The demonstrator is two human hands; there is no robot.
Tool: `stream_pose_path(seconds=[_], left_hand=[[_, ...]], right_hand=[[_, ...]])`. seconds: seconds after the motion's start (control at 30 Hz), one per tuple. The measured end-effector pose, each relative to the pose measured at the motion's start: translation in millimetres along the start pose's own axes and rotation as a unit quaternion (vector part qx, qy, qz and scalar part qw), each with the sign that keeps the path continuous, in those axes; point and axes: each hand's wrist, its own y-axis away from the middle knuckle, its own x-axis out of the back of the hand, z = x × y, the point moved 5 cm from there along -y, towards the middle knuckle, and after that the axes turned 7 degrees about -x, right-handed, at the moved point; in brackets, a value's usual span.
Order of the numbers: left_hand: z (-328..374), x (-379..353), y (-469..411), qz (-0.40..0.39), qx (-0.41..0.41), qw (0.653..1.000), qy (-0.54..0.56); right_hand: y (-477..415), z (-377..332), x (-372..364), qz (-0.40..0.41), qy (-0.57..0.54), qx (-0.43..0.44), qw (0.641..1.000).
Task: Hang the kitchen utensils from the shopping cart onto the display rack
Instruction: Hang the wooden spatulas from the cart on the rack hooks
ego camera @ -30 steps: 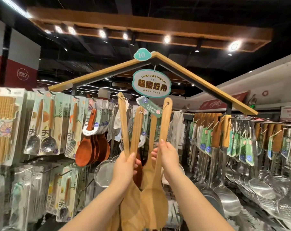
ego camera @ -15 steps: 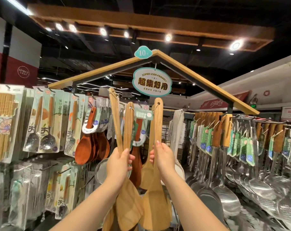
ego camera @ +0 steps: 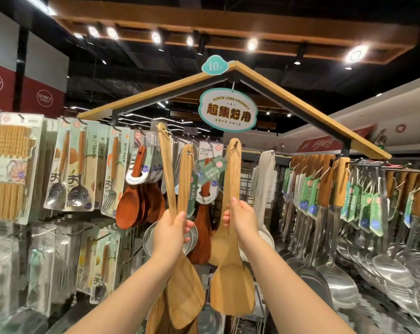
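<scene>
My left hand [ego camera: 171,231] grips two light wooden spatulas [ego camera: 184,179] by their handles, blades down, handle ends raised toward the display rack [ego camera: 141,131]. My right hand [ego camera: 241,219] holds one wooden spatula [ego camera: 233,179] upright, with a second one partly hidden behind it. A green paper tag [ego camera: 210,171] dangles between the two bundles. The handle tops sit just below the rack's hooks, in front of hanging dark wooden spoons [ego camera: 131,206]. The shopping cart is out of view.
Packaged spoons, forks and chopsticks [ego camera: 9,165] hang at the left. Steel ladles and turners with wooden handles [ego camera: 334,213] fill the right rail. A roof-shaped wooden frame [ego camera: 300,107] with an oval sign [ego camera: 227,110] tops the rack.
Both hands have shifted the spatulas left and slightly down relative to the rack. The two bundles now stand further apart, and the green tag hangs lower between them.
</scene>
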Motion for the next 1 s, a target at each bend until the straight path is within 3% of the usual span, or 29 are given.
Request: stream_pose_path(seconds=[0.2,0.4,0.53,0.73,0.87,1.0], left_hand=[[-2.4,5.4,-6.2,0.008,0.015,1.000,0.012],[-7.1,8.2,-14.8,0.004,0.034,0.999,0.025],[-5.1,9.2,-20.0,0.008,0.035,0.999,0.038],[-4.0,17.9,-26.4,0.022,0.031,0.999,0.038],[-6.3,18.3,-23.1,0.018,0.040,0.998,0.039],[-3.3,6.0,-12.4,-0.008,0.048,0.997,0.061]], right_hand=[[-21.3,8.0,-3.3,0.000,0.013,-0.009,1.000],[-59.0,16.8,-12.5,-0.003,-0.006,-0.084,0.996],[-86.5,27.3,-13.8,0.026,0.080,-0.110,0.990],[-101.6,34.5,-13.8,0.057,0.117,-0.131,0.983],[-84.8,30.5,-8.7,0.118,0.004,-0.101,0.988],[-31.9,1.3,-7.5,0.202,-0.114,0.018,0.973]])
